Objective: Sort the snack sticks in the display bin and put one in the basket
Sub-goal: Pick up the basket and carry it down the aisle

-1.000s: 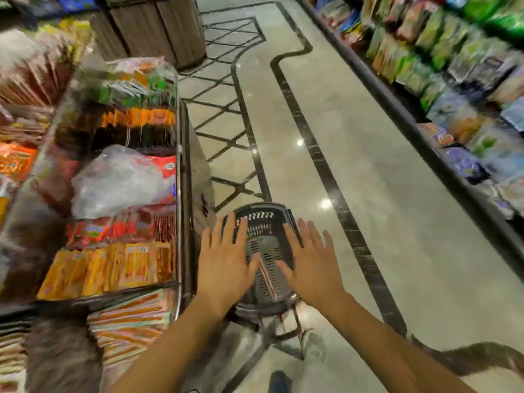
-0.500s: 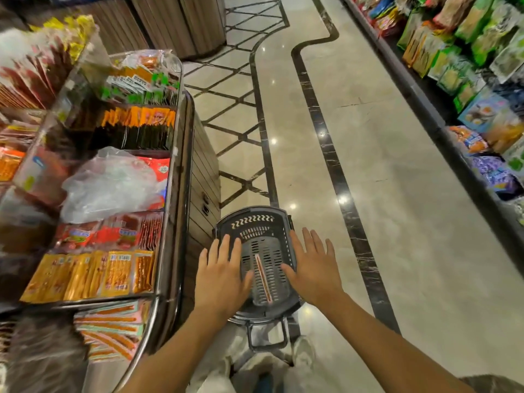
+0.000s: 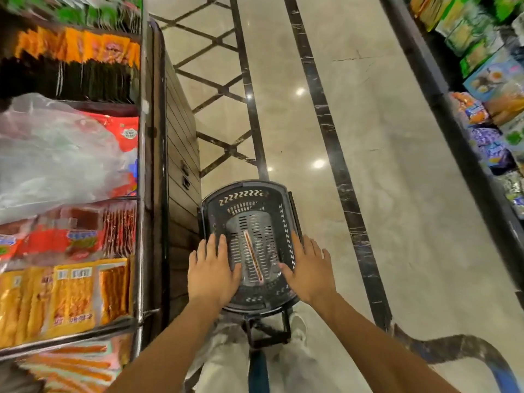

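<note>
Plainly the snack stick (image 3: 253, 258) lies lengthwise on the basket (image 3: 246, 194) floor, between left hand (image 3: 211, 270) and right hand (image 3: 310, 268), both flat-fingered, holding nothing. It looks light, slick-wrapped and bendy; best pinched mid-length.

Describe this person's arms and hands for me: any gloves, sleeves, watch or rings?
The left hand and right hand are bare, with no gloves. Both forearms are uncovered as far as the frame shows, so no sleeve is visible. No watch, bracelet or ring can be seen.
</note>
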### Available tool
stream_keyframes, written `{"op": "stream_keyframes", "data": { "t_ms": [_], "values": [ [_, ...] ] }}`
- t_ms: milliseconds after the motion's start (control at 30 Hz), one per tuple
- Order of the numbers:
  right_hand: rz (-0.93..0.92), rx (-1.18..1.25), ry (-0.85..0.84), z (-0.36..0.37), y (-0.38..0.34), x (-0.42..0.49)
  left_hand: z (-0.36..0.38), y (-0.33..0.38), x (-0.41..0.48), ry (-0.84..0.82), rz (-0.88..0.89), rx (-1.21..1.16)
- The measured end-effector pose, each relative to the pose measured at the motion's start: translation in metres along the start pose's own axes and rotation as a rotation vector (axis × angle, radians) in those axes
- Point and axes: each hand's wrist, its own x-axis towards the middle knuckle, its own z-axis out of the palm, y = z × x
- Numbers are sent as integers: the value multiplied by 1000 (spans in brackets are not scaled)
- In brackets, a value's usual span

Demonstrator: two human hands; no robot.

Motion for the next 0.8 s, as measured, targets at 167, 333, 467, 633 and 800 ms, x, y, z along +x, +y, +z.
{"op": "stream_keyframes", "data": {
  "t_ms": [167,333,467,633,800],
  "values": [
    [133,137,-43,43,-4,60,52,-22,62,-88,-124,-90],
    [205,242,-62,108,14,129,127,-35,122,-150,-259,-202],
    [280,292,-63,167,42,178,194,-44,170,-160,-397,-335],
    [319,354,-1,210,65,208,254,-51,207,-202,-685,-577],
    [318,553,163,217,77,210,275,-68,209,-197,-843,-680]
  ]
}}
